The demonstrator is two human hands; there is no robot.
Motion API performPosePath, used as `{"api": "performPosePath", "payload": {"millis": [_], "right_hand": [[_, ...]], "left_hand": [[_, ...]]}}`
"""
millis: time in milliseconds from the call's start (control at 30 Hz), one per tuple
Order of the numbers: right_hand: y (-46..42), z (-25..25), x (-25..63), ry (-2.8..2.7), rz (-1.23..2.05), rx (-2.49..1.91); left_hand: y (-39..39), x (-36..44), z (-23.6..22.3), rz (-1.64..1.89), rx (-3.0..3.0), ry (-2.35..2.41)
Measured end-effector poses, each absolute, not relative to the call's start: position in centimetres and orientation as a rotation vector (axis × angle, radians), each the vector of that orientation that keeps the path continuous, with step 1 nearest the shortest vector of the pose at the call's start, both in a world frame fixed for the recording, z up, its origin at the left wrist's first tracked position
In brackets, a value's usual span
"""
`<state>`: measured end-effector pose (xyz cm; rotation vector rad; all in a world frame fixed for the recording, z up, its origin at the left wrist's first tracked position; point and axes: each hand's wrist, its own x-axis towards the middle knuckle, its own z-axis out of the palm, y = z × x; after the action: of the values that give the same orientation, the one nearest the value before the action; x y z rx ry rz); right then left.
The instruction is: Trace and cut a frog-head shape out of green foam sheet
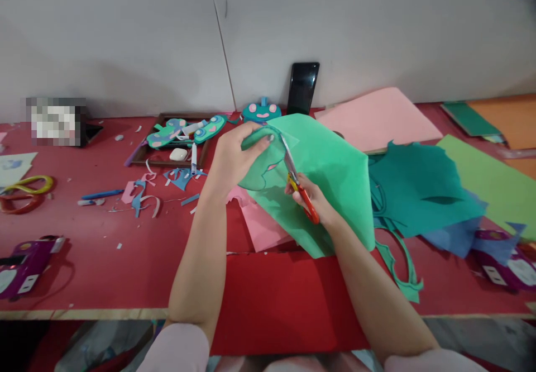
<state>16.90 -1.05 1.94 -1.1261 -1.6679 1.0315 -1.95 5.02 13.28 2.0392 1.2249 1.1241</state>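
My left hand point(234, 157) is closed on a bright green felt-like sheet point(339, 173), pinching it near its upper left edge. A see-through piece with a dark drawn outline point(262, 165) lies against the sheet under those fingers; a small pink mark shows on it. My right hand point(316, 201) grips a pair of scissors point(307, 200) with red and yellow handles. Its blades point up and away, at the sheet beside my left fingertips. How far the blades are apart cannot be made out. Below the green sheet, part of a pink sheet point(263, 227) shows.
A red sheet point(285, 305) lies nearest me. Teal felt point(427, 187) and a green offcut point(402, 266) are at right. A phone point(304, 87) leans on the wall. Left are a brown tray point(167, 162) with decorated cutouts, scraps, and more scissors point(27, 190).
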Motion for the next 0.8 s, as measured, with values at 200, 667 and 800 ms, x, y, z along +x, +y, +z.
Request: {"api": "performPosePath", "payload": {"millis": [200, 667, 800], "right_hand": [[-1.4, 2.2, 17.0, -1.678, 1.129, -1.109], [-1.5, 1.9, 17.3, -1.647, 1.210, -1.050], [-1.4, 1.8, 17.3, -1.655, 1.207, -1.048]], "left_hand": [[5.1, -2.0, 13.1, 1.085, 2.078, 1.256], [5.2, -1.4, 12.2, 0.910, 2.131, 1.103], [5.3, -1.5, 12.1, 0.890, 2.134, 1.102]]}}
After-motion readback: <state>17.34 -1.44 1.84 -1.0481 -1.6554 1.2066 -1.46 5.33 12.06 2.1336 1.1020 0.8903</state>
